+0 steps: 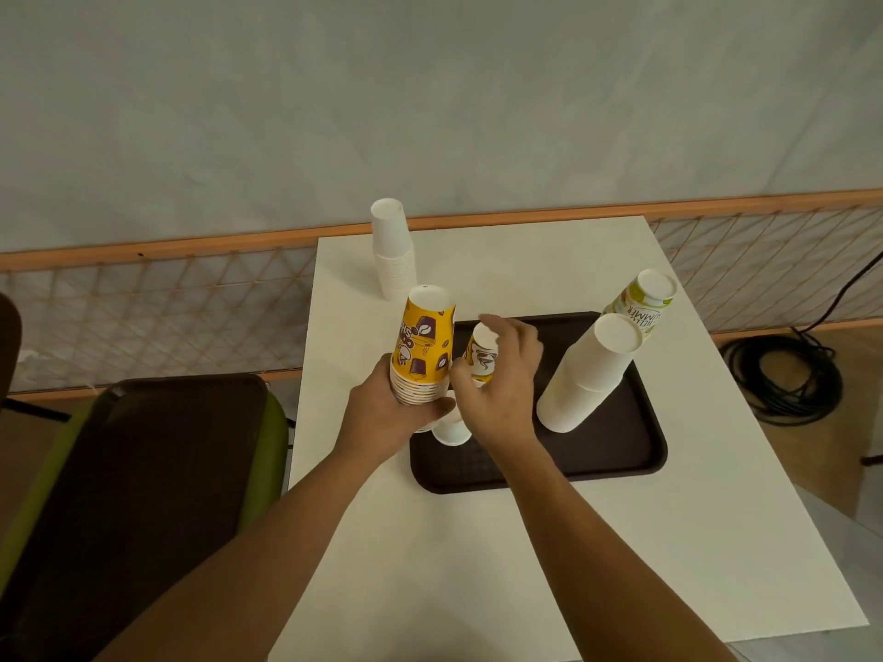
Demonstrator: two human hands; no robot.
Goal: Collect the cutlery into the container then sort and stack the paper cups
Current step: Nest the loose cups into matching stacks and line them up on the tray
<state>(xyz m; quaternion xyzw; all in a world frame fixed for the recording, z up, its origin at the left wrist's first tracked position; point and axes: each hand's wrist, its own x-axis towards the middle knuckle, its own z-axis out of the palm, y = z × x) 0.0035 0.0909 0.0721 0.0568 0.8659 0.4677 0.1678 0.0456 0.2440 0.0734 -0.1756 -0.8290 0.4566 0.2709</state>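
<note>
**Q:** How many cup stacks are there?
**A:** Four, all upside down: a plain white stack at the far edge of the table, a yellow printed stack, a tall white stack on the brown tray, and a green-lettered stack behind it. One loose white cup sits on the tray under the hands.

**Q:** And the hands?
**A:** The left hand grips the yellow stack's base, fingers wrapped round it. Just beside it, the right hand holds a small printed cup, fingers curled round it.

**Q:** The room?
**A:** A white table, a netted railing, and a second tray on a green chair.
</note>
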